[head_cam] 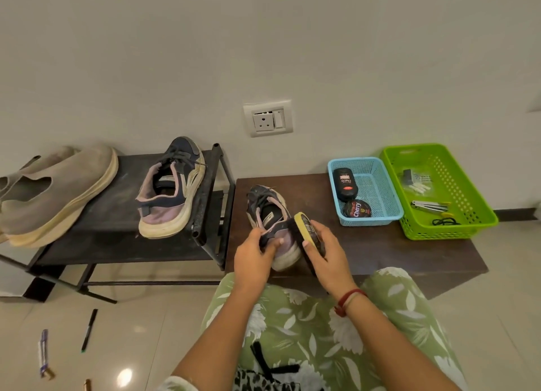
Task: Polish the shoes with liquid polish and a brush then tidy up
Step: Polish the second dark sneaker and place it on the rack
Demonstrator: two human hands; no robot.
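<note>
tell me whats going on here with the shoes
A person is brushing a dark sneaker on the low bench: the left hand grips its heel, the right hand holds the shoe brush against its side. The other sneaker sits on the rack. The polish bottle and tin lie in the blue basket.

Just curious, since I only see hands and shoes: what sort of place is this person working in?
Most likely a home, perhaps an entryway: a metal shoe rack stands against a plain wall with a wall socket, on a glossy tiled floor, beside a low wooden bench.
</note>
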